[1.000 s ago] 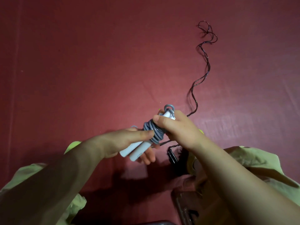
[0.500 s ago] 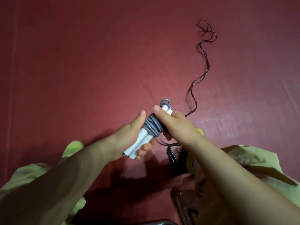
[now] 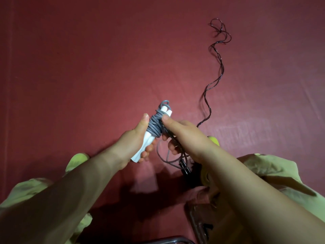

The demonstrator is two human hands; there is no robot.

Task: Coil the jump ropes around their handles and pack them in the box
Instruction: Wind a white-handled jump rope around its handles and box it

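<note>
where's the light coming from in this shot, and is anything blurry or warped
Head view: shadows of the arms fall toward the near edge on the red cloth, so light comes from ahead and above; the brightest patch sits around the white handles and grey rope; corners darken, a wide-angle trait; the dark rope stays fairly sharp.

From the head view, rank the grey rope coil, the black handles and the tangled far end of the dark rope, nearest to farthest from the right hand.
1. Grey rope coil: touching the right hand fingers.
2. Black handles: just below the wrist.
3. Tangled end of the dark rope: far up the red cloth.
</note>
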